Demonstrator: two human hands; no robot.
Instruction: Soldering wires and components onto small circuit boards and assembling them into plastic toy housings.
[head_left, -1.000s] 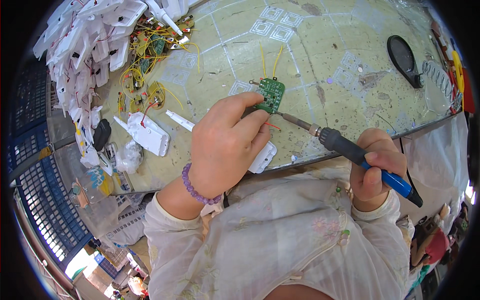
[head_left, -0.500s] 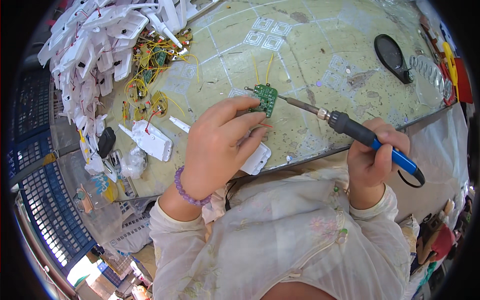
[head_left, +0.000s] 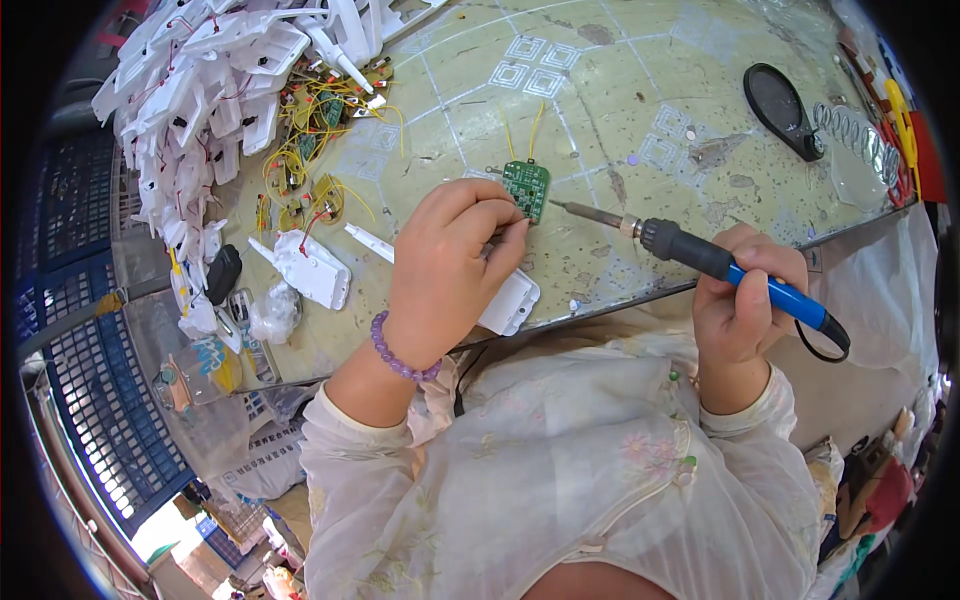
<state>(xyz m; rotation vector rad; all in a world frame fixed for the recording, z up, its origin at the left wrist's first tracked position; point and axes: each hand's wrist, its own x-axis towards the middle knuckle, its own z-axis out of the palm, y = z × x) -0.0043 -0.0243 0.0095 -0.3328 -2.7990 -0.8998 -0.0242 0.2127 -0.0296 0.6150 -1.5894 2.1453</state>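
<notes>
My left hand (head_left: pixel 455 260) is closed in a pinch at the lower left corner of a small green circuit board (head_left: pixel 526 188); the fingers hide that corner. Two yellow wires rise from the board's far edge. My right hand (head_left: pixel 750 295) grips a soldering iron (head_left: pixel 700 253) with a blue and black handle. Its metal tip points left and hangs just right of the board, apart from it. Beneath and beside my left hand lies a white plastic casing (head_left: pixel 512 303), partly covered by the hand.
A heap of white casings (head_left: pixel 210 90) fills the far left, beside a tangle of yellow-wired boards (head_left: pixel 325 115). Another white casing (head_left: pixel 312 268) lies left of my hand. At far right are a black-framed magnifier (head_left: pixel 780 110), a coiled metal iron stand (head_left: pixel 860 140) and yellow-handled tool (head_left: pixel 900 120).
The iron's tip has drawn away from the board's right edge. My left fingers have slid down from the board's face to its lower corner; the red wire end by them no longer shows.
</notes>
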